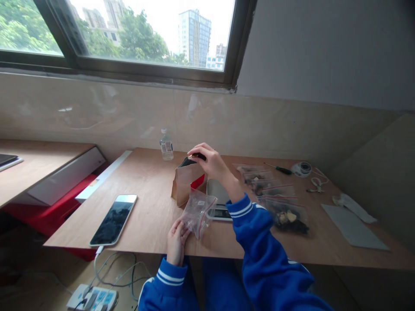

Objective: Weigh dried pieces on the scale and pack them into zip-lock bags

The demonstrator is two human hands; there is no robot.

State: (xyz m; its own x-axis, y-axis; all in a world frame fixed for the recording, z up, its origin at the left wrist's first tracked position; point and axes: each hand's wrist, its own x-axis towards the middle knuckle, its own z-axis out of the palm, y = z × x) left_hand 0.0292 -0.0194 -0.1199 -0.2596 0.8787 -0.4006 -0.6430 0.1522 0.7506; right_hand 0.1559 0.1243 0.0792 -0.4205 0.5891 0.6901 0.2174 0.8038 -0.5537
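Note:
My left hand [177,236] pinches the lower left side of a clear zip bag [198,212], tilted near the table's front edge. No contents can be made out in the zip bag. Above a brown paper bag [182,183], my right hand [212,163] grips a small dark piece [199,156] between thumb and fingers; its kind cannot be made out. Dark material [186,162] shows at the paper bag's mouth. Behind the zip bag and my right forearm lies a digital scale [221,213], partly hidden.
Several filled zip bags [288,218] lie on the right of the table. Beyond them are a screwdriver [282,170], a white dome camera [301,169] and a white sheet [353,226]. A phone [114,219] on a cable lies left; a bottle [166,146] stands at the back.

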